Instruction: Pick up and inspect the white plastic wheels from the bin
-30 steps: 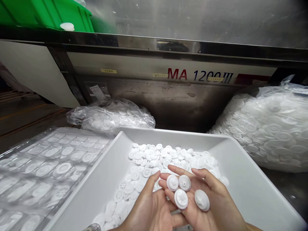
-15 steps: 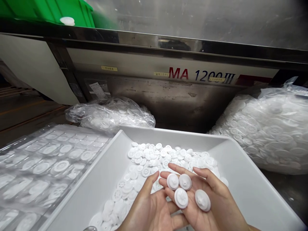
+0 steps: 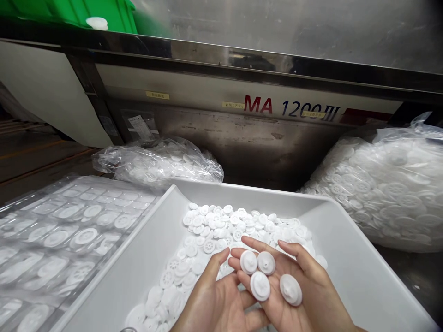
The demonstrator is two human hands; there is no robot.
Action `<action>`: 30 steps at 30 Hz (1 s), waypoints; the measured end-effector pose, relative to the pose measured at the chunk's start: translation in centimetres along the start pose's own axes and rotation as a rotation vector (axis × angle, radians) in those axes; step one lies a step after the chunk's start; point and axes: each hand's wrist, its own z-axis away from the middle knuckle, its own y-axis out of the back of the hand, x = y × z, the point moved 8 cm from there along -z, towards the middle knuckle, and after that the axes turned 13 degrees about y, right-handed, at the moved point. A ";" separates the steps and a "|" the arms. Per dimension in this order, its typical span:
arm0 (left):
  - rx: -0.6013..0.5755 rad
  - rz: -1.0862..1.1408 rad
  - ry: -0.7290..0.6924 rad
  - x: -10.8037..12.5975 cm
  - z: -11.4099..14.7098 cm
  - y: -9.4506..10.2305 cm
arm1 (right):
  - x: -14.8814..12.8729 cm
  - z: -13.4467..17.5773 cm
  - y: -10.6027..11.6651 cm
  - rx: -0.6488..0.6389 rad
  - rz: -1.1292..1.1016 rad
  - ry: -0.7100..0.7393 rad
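My right hand (image 3: 304, 299) lies palm up over a white tray (image 3: 349, 258), with several white plastic wheels (image 3: 260, 286) resting on its fingers. My left hand (image 3: 216, 302) is also palm up right beside it, its fingers apart and touching the right fingers, with nothing on it. A heap of the same white wheels (image 3: 221, 230) fills the middle of the tray under and beyond both hands.
A clear blister tray (image 3: 65, 235) with wheels seated in its pockets lies to the left. Clear bags of wheels sit behind the tray (image 3: 159, 161) and at the right (image 3: 391, 189). A machine front marked MA 1200 III (image 3: 290, 108) and a green crate (image 3: 79, 11) stand beyond.
Both hands hold almost the same pose. The view has tilted slightly, so the scene sits a little lower left.
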 end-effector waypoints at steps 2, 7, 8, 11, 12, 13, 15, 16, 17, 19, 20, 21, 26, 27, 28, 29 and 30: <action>-0.006 -0.002 0.005 -0.1 0.0 0.0 | 0.0 0.0 -0.1 -0.001 -0.008 -0.006; -0.057 0.053 -0.018 0.3 0.0 -0.5 | 0.1 0.2 -0.5 -0.025 0.001 -0.022; -0.064 0.059 -0.021 0.3 0.0 -0.6 | 0.1 0.2 -0.6 -0.028 -0.006 -0.024; -0.073 0.057 -0.016 0.3 0.1 -0.9 | 0.1 0.4 -1.0 -0.044 -0.026 -0.029; -0.074 0.048 -0.014 0.2 0.2 -0.9 | 0.0 0.4 -1.1 -0.054 -0.028 -0.024; -0.075 0.047 -0.010 0.1 0.3 -1.0 | 0.0 0.4 -1.3 -0.066 -0.030 -0.017; -0.080 0.057 -0.006 0.1 0.3 -1.2 | -0.2 0.4 -1.5 -0.081 -0.028 -0.004; -0.082 0.067 -0.005 0.1 0.3 -1.2 | -0.2 0.4 -1.6 -0.086 -0.022 0.001; -0.080 0.083 -0.011 0.1 0.3 -1.2 | -0.3 0.3 -1.7 -0.092 -0.008 0.006; -0.069 0.095 -0.025 0.2 0.2 -1.0 | -0.3 0.2 -1.6 -0.107 0.074 0.021; -0.049 0.081 -0.021 0.2 0.0 -0.8 | -0.4 0.2 -1.3 -0.118 0.202 0.048; -0.013 0.065 -0.013 0.2 -0.1 -0.4 | -0.6 0.1 -1.0 -0.133 0.389 0.094; 0.221 0.043 0.014 -0.2 -0.5 2.5 | 0.0 -0.1 0.6 -0.300 1.270 0.476; 0.255 0.046 0.020 -0.4 -0.5 3.0 | 0.6 0.0 0.9 -0.357 1.362 0.559; 0.292 0.048 0.023 -0.6 -0.4 3.5 | 1.4 0.1 1.0 -0.426 1.460 0.653; 0.331 0.051 0.017 -0.8 -0.3 4.0 | 2.1 0.3 1.1 -0.500 1.553 0.752; 0.364 0.050 0.000 -0.9 -0.1 4.3 | 2.8 0.5 1.1 -0.570 1.631 0.849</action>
